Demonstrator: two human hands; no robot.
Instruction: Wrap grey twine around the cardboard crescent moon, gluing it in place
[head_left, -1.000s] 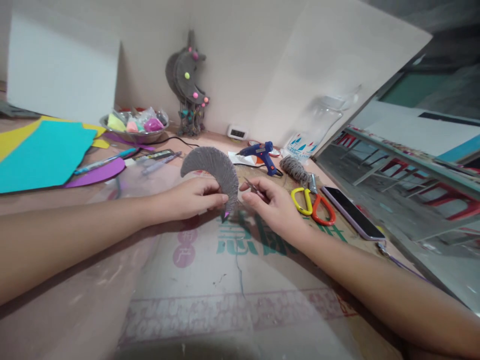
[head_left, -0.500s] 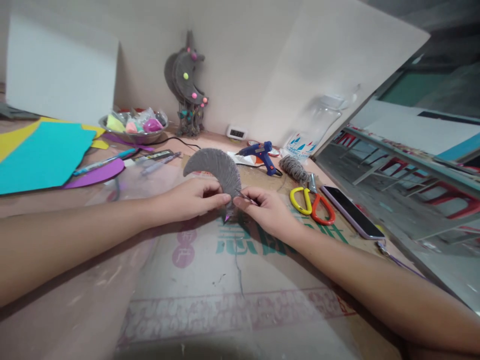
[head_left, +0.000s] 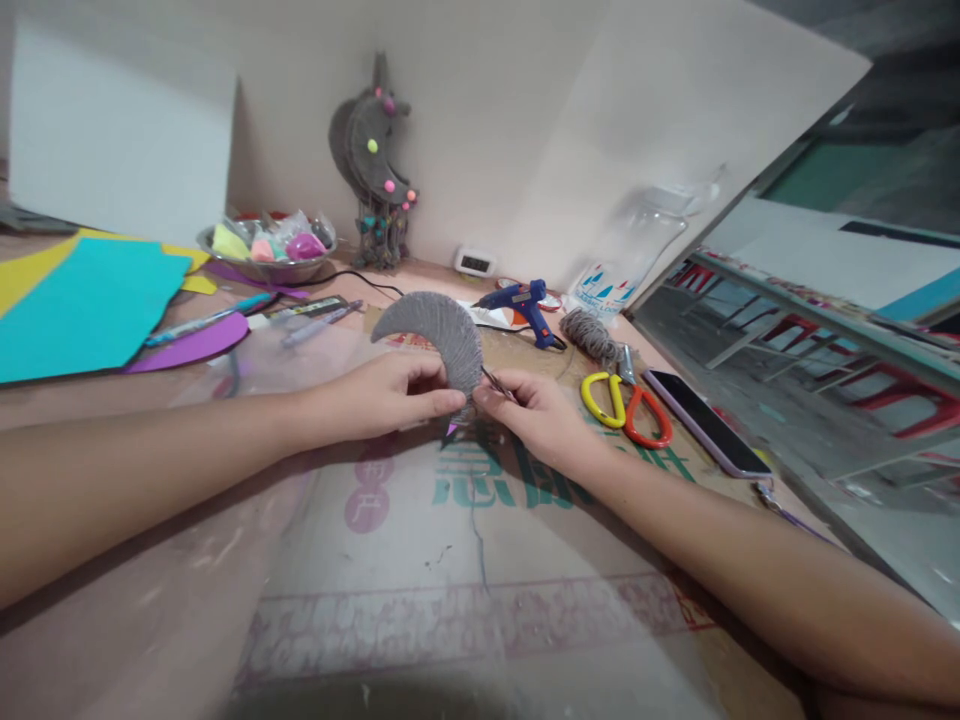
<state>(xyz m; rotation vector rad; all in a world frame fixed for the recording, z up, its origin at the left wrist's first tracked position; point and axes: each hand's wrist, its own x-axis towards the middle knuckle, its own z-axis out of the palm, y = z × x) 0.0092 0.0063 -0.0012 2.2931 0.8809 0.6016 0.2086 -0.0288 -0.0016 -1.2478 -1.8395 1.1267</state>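
Observation:
A grey yarn-wrapped crescent (head_left: 442, 335) stands on edge at the middle of the table. My left hand (head_left: 390, 395) is closed on its lower part, thumb and fingers pinching it. My right hand (head_left: 536, 415) is closed just to the right of it, pinching a thin metal tool (head_left: 495, 383) whose tip touches the crescent's edge. A small pink tip (head_left: 452, 428) of the crescent shows below my left fingers.
Yellow and orange scissors (head_left: 626, 410), a phone (head_left: 701, 422), a ball of grey yarn (head_left: 589, 335) and a blue glue gun (head_left: 525, 308) lie to the right. Coloured paper sheets (head_left: 82, 305), pens and a bowl of clay (head_left: 266, 250) sit at the left. A finished crescent (head_left: 375, 160) leans on the back wall.
My right hand has moved left from beside the crescent until the thin tool meets its edge. The crescent has been raised and turned slightly.

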